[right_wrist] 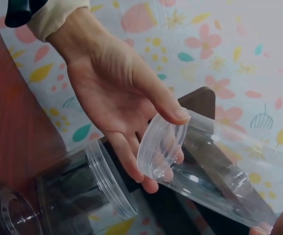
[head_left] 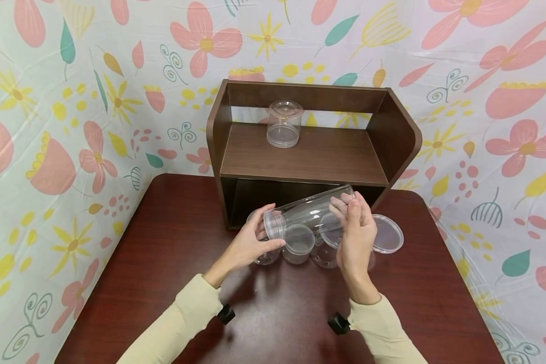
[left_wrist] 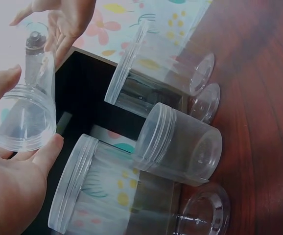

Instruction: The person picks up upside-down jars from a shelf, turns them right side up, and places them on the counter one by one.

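Observation:
A tall clear plastic jar [head_left: 307, 210] is held tilted above the table, its right end higher in the head view. My left hand [head_left: 247, 247] grips the ringed end at the left, thumb on one side and fingers on the other. At the opposite end, my right hand [head_left: 358, 237] pinches the jar between thumb and fingers; the right wrist view shows the thumb [right_wrist: 171, 107] on its rim. Below stand several shorter clear jars, among them a small frosted-looking jar [left_wrist: 178, 142] and a wider jar [left_wrist: 107, 196] beside it. The hands and tall jar partly hide them in the head view.
A brown two-tier shelf [head_left: 300, 156] stands at the back of the dark red table [head_left: 164, 283]. One clear jar [head_left: 283, 126] sits on its upper board. A wide round lid [head_left: 388, 234] shows to the right of my right hand. Patterned cloth [head_left: 118, 91] surrounds the table.

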`<state>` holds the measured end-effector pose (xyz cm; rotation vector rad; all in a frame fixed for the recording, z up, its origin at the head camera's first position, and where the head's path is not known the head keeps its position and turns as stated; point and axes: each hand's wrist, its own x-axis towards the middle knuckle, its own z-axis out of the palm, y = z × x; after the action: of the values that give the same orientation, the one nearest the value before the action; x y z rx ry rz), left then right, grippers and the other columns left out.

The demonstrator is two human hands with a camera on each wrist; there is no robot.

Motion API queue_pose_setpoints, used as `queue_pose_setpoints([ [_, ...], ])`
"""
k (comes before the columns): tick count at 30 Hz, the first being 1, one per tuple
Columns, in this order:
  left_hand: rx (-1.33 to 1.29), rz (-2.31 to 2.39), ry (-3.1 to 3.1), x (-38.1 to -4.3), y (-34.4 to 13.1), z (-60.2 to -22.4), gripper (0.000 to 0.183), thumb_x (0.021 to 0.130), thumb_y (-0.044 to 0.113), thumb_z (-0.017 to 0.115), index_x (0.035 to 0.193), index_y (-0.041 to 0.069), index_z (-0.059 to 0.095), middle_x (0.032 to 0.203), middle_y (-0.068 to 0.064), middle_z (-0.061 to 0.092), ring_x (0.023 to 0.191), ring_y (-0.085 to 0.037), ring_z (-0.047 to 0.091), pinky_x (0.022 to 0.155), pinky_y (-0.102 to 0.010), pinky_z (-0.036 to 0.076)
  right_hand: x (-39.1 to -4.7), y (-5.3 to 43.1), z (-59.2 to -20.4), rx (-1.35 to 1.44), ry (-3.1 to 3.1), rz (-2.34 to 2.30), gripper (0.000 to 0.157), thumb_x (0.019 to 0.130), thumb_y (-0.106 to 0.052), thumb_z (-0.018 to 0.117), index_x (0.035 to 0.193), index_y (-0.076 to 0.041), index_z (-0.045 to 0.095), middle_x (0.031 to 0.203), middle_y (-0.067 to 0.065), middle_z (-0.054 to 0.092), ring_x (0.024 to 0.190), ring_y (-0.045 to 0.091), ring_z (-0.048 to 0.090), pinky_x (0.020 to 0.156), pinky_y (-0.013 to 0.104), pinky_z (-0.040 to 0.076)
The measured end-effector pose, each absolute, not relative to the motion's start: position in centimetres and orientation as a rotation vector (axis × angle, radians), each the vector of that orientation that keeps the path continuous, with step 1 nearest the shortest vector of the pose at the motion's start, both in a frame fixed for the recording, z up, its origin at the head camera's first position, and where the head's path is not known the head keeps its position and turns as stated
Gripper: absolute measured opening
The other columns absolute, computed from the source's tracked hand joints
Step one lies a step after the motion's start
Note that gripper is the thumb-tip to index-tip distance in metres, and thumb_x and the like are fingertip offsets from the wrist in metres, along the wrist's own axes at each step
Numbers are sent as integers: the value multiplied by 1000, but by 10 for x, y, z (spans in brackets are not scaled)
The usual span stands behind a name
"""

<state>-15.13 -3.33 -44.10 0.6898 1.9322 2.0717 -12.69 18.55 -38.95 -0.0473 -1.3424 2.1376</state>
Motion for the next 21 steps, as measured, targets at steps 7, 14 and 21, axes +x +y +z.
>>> queue_pose_setpoints([
  [7,693,2136,1942,-151,-38,-440,82,86,-9,78,154,6,36,149,-22,48,130,-36,56,101,-31,52,-127,193,-389,-40,-1469,2129,48,108,-18,54,145,11,45,125,18,62,100,23,72,82,30,60],
  [14,726,2222,1885,-152,-49,-435,79,86,-13,74,153,4,36,146,-25,46,129,-41,55,92,-32,57,-127,210,-385,-98,-1634,2079,50,111,-26,48,145,11,46,123,9,66,97,14,71,81,25,57],
  [21,769,2270,1953,-153,-70,-422,79,86,-14,73,154,1,35,146,-24,46,129,-33,58,98,-34,55,-135,237,-378,-176,-1682,1884,43,107,-20,57,139,9,54,113,5,68,94,16,70,80,22,57],
])
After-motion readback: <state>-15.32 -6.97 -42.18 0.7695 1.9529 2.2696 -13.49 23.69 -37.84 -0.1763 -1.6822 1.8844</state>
